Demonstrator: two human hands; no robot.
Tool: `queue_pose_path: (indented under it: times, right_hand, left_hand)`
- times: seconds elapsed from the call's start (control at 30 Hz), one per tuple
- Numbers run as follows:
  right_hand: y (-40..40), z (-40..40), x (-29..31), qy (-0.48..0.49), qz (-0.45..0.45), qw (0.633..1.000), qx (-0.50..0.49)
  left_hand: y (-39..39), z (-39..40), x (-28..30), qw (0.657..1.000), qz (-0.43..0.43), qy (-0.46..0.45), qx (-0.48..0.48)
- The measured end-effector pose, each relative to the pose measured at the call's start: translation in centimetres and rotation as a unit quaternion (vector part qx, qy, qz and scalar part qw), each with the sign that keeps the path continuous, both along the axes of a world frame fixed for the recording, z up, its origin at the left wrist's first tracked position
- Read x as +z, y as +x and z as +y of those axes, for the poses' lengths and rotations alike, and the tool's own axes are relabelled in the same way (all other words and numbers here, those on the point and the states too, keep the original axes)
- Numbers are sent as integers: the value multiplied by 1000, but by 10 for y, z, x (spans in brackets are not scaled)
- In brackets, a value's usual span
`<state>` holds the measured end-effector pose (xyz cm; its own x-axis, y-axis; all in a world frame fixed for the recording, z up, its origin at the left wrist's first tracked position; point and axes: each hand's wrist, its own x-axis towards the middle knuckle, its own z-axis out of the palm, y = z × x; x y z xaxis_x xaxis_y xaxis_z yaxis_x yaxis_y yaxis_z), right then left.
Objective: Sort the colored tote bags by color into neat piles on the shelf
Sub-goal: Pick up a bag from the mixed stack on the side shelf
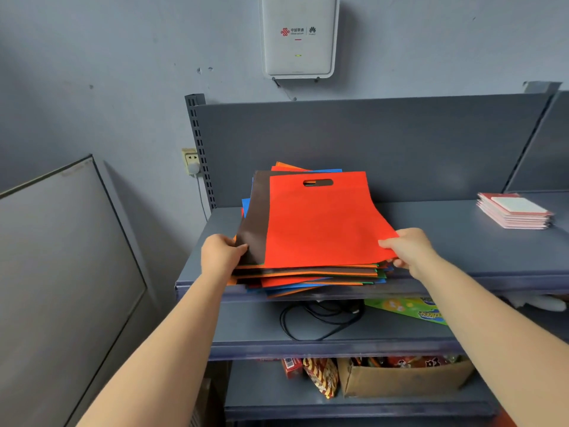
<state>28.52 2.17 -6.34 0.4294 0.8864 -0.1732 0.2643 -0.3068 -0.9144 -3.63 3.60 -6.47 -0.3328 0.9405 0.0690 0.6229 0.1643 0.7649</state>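
tote bags (308,272) in one mixed stack, left hand (220,254) grip holding brown bag (255,220), right hand (409,249) pinching red bag (323,223)

Shelf (462,241): bags (320,223); booklets (514,211)

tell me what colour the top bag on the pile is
Red: the top bag shows best in the head view, with a dark brown bag under it.
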Motion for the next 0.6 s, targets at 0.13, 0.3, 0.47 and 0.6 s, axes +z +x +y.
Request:
queue_pose_path:
  times: [0.13, 0.3, 0.47, 0.6]
  right_hand:
    - [-6, -4, -5, 50, 3, 999, -5]
    - [-5, -15, -5, 78, 77, 993, -41]
    - [-11, -34, -2, 95, 161, 982, -23]
    - [-26, -52, -7, 129, 197, 972, -16]
  left_hand:
    - [-8, -3, 8, 999, -26, -18, -2]
    - [-34, -17, 18, 994, -80, -70, -2]
    - [-54, -34, 23, 999, -37, -32, -18]
    - [-68, -56, 17, 998, -14, 53, -31]
